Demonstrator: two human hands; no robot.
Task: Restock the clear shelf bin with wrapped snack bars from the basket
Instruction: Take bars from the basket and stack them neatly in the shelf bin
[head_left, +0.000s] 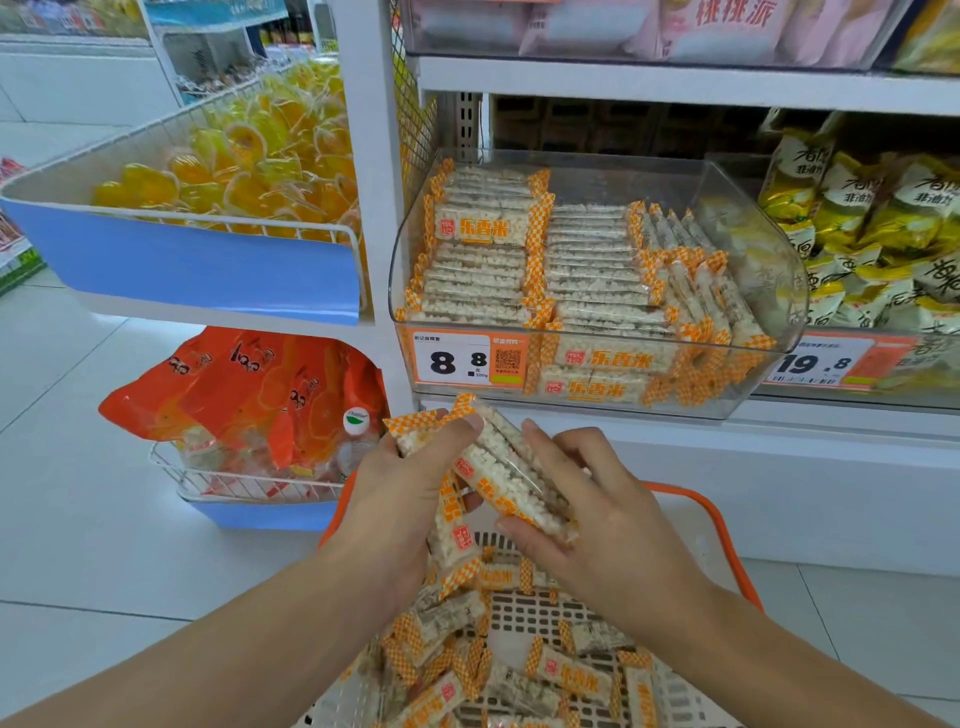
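Observation:
Both hands hold a bundle of wrapped snack bars (501, 478), white puffed rice in clear wrap with orange checkered ends, just above the basket (722, 530). My left hand (400, 478) grips the bundle's left side, thumb on top. My right hand (587, 504) holds its right side, fingers curled round the bars. Below, the orange-rimmed white basket holds several loose bars (566, 670). The clear shelf bin (753, 291) stands on the shelf straight ahead, with stacked bars filling its left and middle and a bare stretch at the right.
Price tags (452, 358) sit at the bin's front. A neighbouring bin of yellow snack bags (872, 228) stands to the right. Left, wire baskets hold yellow jelly cups (249, 156) and orange bags (260, 395). White tiled floor lies left.

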